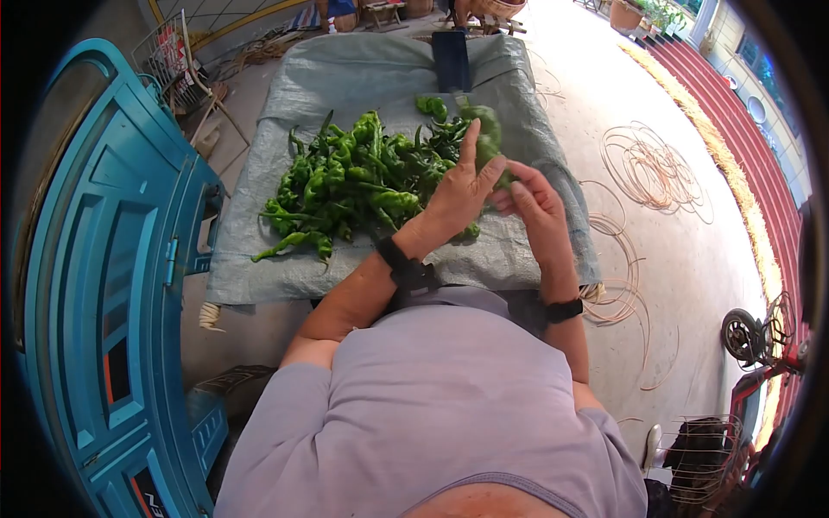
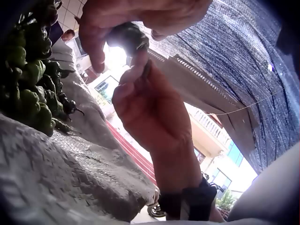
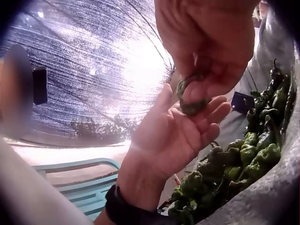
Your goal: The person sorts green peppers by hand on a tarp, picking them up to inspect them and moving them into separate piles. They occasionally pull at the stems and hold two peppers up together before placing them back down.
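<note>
My right hand [image 1: 540, 207] pinches a green pepper [image 3: 190, 104] between thumb and fingertips. In the right wrist view, the pepper overlaps the fingers of my left hand [image 3: 171, 133], whose palm faces up with the thumb held out. Seen from the left wrist, the dark pepper [image 2: 129, 40] sits between both hands, against a bright background. The head view has the left hand in front of a pile of green peppers [image 1: 358, 173], its index finger pointing up. Behind that finger, a green shape [image 1: 485, 129] is blurred.
The pile lies on a grey woven sheet [image 1: 311, 95] spread over a raised surface. A dark flat phone-like object [image 1: 451, 60] rests at its far edge. Left stands a blue door-like panel [image 1: 129, 207]; right, coiled cane strands [image 1: 656, 168] lie on the floor near a red vehicle [image 1: 751, 380].
</note>
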A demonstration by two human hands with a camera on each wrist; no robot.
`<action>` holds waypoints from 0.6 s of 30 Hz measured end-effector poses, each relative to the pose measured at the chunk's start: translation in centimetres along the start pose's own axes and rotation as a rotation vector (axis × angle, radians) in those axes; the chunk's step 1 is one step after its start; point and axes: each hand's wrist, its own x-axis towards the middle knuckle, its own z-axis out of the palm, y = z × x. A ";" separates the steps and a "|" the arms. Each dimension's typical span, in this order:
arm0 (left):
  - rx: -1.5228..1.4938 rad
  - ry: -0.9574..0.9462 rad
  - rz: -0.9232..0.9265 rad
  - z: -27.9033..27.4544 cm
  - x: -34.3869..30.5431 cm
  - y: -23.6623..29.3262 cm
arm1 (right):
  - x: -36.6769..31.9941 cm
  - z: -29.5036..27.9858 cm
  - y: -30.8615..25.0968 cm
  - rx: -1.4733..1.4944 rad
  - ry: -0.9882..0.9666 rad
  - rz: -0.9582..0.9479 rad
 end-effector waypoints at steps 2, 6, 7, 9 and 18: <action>-0.015 0.081 0.023 -0.4 -0.2 1.0 | -0.1 0.3 -0.7 -0.077 0.019 0.049; 0.453 0.310 0.215 -2.0 0.6 0.7 | 0.7 -2.3 0.5 -0.356 0.179 0.167; 0.492 0.352 0.203 -2.4 0.6 1.3 | 1.1 -3.4 1.0 -0.565 0.204 0.096; 0.573 0.432 0.174 -3.1 0.7 1.8 | 1.6 -4.3 1.5 -0.981 0.249 -0.050; 0.929 0.489 0.248 -3.9 0.9 -0.5 | 3.1 -4.9 4.7 -1.330 0.095 0.121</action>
